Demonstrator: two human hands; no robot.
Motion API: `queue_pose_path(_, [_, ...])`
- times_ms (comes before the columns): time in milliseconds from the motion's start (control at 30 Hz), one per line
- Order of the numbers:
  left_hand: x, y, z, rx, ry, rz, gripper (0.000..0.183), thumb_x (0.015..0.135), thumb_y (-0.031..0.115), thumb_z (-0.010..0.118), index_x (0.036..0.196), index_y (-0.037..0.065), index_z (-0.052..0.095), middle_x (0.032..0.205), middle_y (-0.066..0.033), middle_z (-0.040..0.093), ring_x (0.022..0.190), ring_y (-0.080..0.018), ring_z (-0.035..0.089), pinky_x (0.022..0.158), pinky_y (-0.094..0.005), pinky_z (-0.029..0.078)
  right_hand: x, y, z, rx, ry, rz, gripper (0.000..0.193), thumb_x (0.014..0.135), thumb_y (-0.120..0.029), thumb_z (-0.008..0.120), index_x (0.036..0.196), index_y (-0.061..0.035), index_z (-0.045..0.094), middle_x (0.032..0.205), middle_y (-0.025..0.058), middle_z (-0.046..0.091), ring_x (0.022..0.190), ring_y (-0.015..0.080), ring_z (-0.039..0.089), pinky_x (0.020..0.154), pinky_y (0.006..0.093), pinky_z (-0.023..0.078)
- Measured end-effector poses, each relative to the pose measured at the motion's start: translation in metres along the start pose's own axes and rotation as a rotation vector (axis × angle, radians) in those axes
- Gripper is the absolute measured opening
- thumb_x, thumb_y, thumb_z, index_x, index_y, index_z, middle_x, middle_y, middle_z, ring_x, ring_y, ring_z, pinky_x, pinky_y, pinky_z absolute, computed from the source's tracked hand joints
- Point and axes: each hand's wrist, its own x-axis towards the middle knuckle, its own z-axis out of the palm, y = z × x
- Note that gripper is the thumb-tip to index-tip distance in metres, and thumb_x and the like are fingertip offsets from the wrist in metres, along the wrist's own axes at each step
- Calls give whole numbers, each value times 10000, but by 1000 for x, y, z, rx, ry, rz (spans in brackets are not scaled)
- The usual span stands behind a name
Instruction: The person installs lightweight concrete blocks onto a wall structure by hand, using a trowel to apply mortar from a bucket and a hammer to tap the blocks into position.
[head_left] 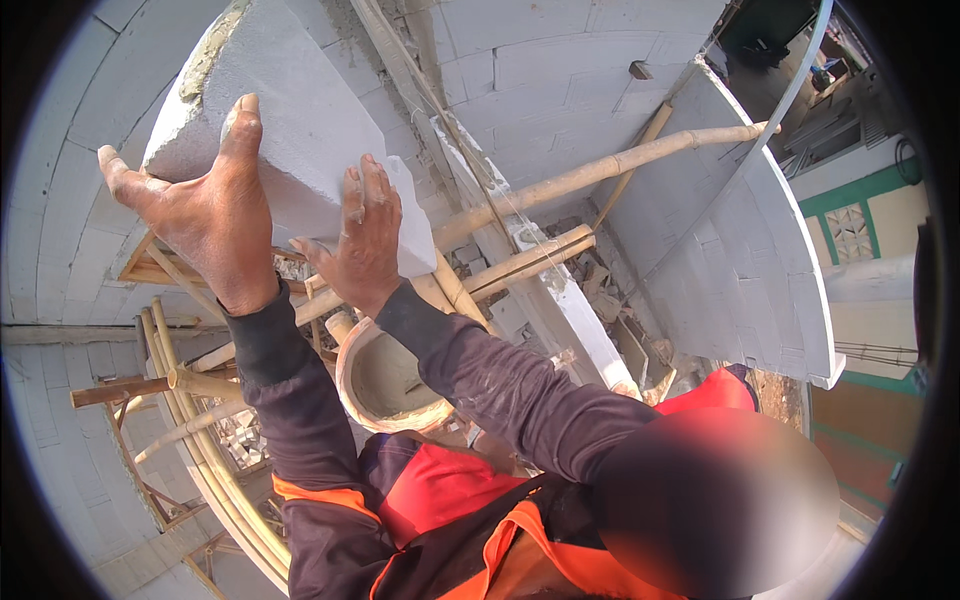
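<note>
A large pale aerated concrete block (305, 120) is held up at the upper left, with rough grey mortar (212, 55) along one edge. My left hand (205, 205) grips its lower end, fingers and thumb spread around the corner. Against the block's lower side lies my right hand (362, 235), palm and fingers pressed to the surface. Both hands are dusty. Beneath my forearms stands a round tub (352, 385) with grey mortar inside, partly hidden by my right sleeve.
Bamboo scaffold poles (640, 155) cross in front of the block wall (560, 90). More upright bamboo (205, 440) stands at the left. A curved-looking block wall (740, 265) rises at the right. Rubble (600, 290) lies below, beside a pale narrow ledge (585, 325).
</note>
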Motion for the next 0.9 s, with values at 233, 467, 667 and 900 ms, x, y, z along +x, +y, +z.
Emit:
queue_pose_path(233, [8,4,21,105,-21,110,1194,748,334,915,1492,-193,144,1260,-368,519,1198,-447,626,963,-508,557,-23,26,19,-89,116,99,1149,671,-281,934,1554,-111,218,1573,269,284,1458,507,281,1112,681,289])
queue_pose_path(467, [-2,20,18,241,33,292,1194,732,318,925,1508,-170,159,1298,-347,489,1243,-426,595,992,-514,544,-24,36,16,25,183,83,1064,605,-107,882,1501,-98,307,1447,248,440,1344,471,460,1095,551,418])
queue_pose_path(667, [16,52,7,177,85,197,1182,715,330,926,1509,-154,197,1264,-331,542,1151,-435,652,959,-523,565,1,6,-17,81,136,33,1064,614,-116,889,1498,-54,301,1426,265,478,1337,465,483,1091,540,423])
queue_pose_path(900, [111,155,6,331,-27,213,936,793,333,852,1473,-110,386,1204,-246,652,1116,-335,673,919,-469,581,94,-52,-80,63,174,-182,1185,591,-179,892,1570,-11,246,1211,287,564,1035,452,660,867,487,573])
